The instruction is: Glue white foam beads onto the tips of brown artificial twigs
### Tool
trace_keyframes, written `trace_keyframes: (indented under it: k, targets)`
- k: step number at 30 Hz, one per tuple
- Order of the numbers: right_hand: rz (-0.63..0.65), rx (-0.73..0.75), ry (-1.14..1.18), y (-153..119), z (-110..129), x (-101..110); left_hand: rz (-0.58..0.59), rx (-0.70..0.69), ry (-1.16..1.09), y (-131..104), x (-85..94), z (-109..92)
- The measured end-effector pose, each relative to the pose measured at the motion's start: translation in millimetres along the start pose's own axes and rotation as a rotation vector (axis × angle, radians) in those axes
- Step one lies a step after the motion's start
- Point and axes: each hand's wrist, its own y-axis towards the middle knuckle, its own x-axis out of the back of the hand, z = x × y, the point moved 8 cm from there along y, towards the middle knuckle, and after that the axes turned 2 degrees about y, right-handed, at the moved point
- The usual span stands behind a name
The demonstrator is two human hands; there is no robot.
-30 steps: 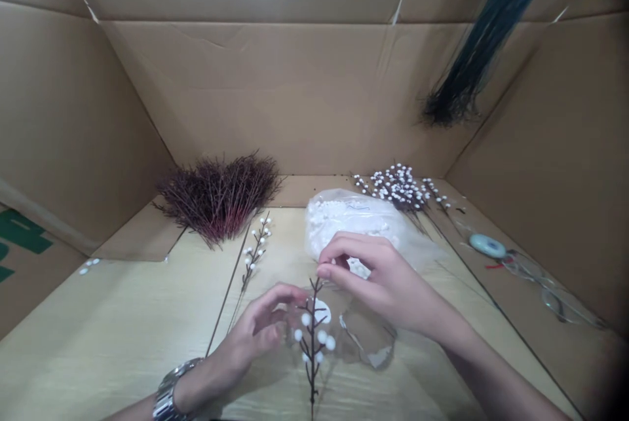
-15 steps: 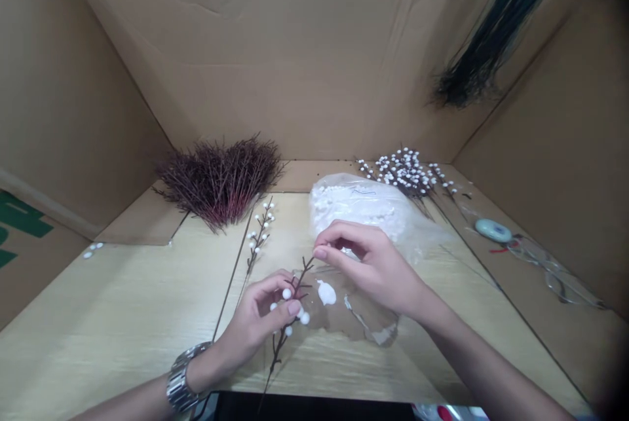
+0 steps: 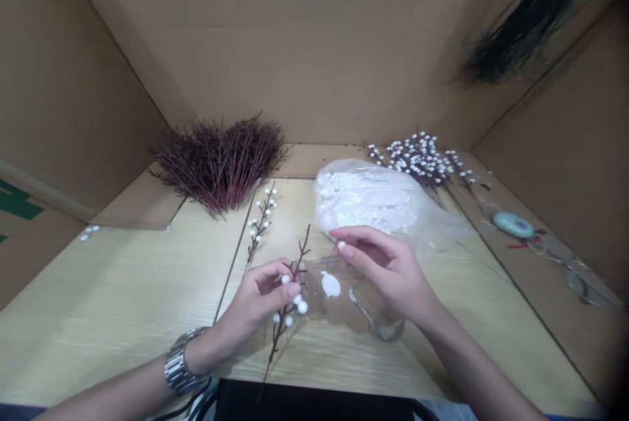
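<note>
Cardboard walls (image 3: 295, 67) stand at the left, right and far sides of a pale wooden table (image 3: 122, 303). At the near edge there is a black object (image 3: 314, 401), only partly in view, with dark cables at its left.

Just beyond it, the left hand (image 3: 268, 293) is closed on a dark branching twig (image 3: 278, 336) between thumb and fingers; the twig is tilted, its bare tip pointing far and a little right, and several white balls sit on its branches. A metal watch (image 3: 183, 362) is on the left wrist. The right hand (image 3: 381, 264) is apart from the left one and pinches one small white ball (image 3: 342, 247) (it is almost hidden by the fingertips).

Between the hands lies a brown sheet (image 3: 339, 313) with a white patch (image 3: 331, 284) on it. Farther, at left of the middle, one twig with white balls (image 3: 260, 224) rests on the table.

Behind the right hand is a clear bag (image 3: 368, 198) full of white pieces. To its right are a pale green oval object (image 3: 514, 224) and a pair of glasses (image 3: 574, 270).

At the far left there is a heap of bare dark twigs (image 3: 223, 165), and at the far right, a pile of white-balled twigs (image 3: 422, 159). A dark bundle of thin strands (image 3: 531, 21) shows above, at far right.
</note>
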Motion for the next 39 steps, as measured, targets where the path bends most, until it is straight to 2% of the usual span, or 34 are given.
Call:
trace_keyframes:
  k: [5, 8, 11, 18, 29, 39]
  targets:
    - [0.051, -0.079, 0.072, -16.7, -25.0, -18.0, 0.010, 0.021, -0.019, 0.0, -2.1, 2.2]
    - [0.078, -0.104, 0.096, -23.8, -28.5, -31.2, 0.032, 0.002, -0.015, -0.5, -3.5, 0.5]
    - [0.038, -0.097, 0.194, -27.8, -26.9, -39.4, 0.040, -0.011, -0.015, -0.8, -3.4, -0.6]
    - [-0.101, -0.021, 0.195, -36.1, -24.6, -45.7, 0.041, 0.009, -0.049, -1.6, -5.5, -5.3]
    - [-0.196, 0.107, 0.050, -42.2, -25.2, -48.6, 0.040, -0.001, -0.035, -1.2, -6.2, -5.0]
    - [-0.248, 0.113, 0.024, -46.5, -23.4, -51.5, 0.048, 0.033, -0.056, -4.1, -6.1, -1.6]
